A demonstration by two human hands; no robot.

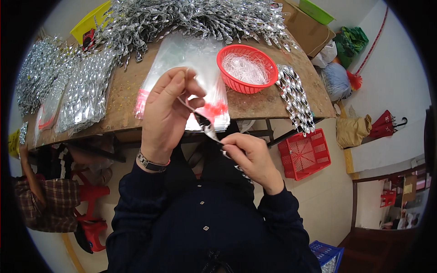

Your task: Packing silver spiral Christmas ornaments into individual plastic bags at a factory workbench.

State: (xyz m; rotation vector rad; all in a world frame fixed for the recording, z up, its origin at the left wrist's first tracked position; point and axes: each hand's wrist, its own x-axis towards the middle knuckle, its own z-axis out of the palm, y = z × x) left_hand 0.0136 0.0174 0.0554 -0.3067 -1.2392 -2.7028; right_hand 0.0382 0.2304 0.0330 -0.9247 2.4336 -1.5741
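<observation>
Dark long-sleeved top (205,245) nearest, buttoned down the front. Far left: another person in a plaid shirt (50,198), beside a red stool (93,191). Above them, on the brown table (122,93), clear packets of silver twists (86,88); yellow basket (93,20) behind. Left hand (161,109) raised, banded at the wrist; thumb and forefinger tips pinched on a pale thread (184,101), other fingers loosely curled. Flat clear sleeves (168,59) with pinkish-red ends lie beyond it. Long heap of loose silver twists (191,18) along the back. Silver twisted strip (208,129) slants in the air between the hands, near the table's front edge, its upper end at the thread. Red round basket (236,84), holding tangled clear thread (246,68). Right hand (255,159) lower, thumb and forefinger closed on the strip. Rightward, a bunch of silver twists (296,98) hangs over the table edge; red crate (300,159) on the floor; dark red umbrella (383,125) farther off.
</observation>
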